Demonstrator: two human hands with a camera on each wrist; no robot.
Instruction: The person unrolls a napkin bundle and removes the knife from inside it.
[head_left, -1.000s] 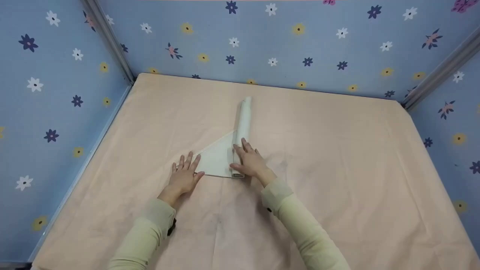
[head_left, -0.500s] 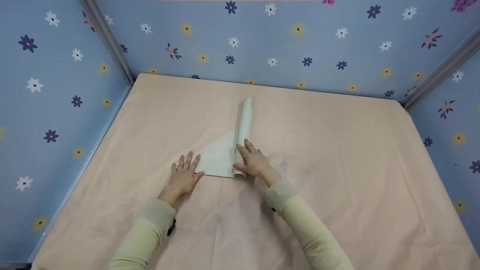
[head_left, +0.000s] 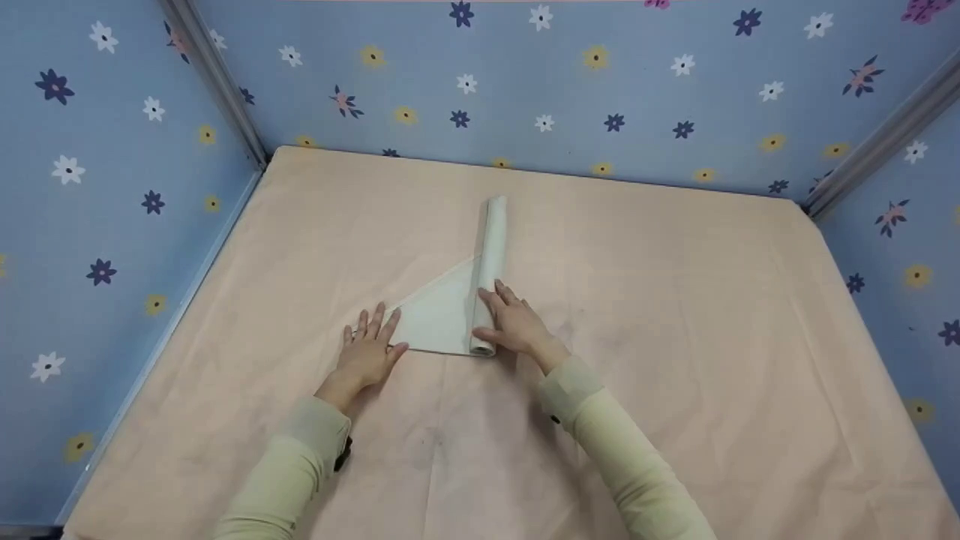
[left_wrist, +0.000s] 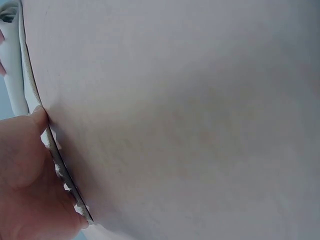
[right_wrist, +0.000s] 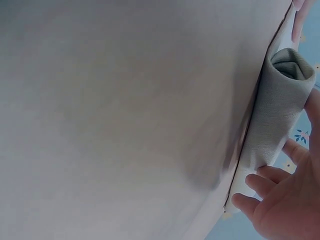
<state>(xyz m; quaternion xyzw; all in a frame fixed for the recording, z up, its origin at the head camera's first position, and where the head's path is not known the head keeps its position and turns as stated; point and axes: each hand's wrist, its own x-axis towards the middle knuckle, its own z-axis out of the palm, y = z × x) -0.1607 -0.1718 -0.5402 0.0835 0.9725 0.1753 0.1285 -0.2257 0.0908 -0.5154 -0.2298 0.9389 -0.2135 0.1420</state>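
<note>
The pale cloth (head_left: 435, 322) on the desk (head_left: 675, 300) is apparently being unrolled, its tip covered by the spread left hand (head_left: 367, 356); its roll (head_left: 493, 240), under the loosely spread right hand (head_left: 517, 322), should be eased rightward.

Since a second ago, your right hand (head_left: 519, 327) has shifted a little toward the right edge of the table (head_left: 675, 300), and the cloth roll (head_left: 494, 241) has moved the same way. Slightly more flat cloth (head_left: 436, 322) now shows beside the roll, whose near end looks rounder.
</note>
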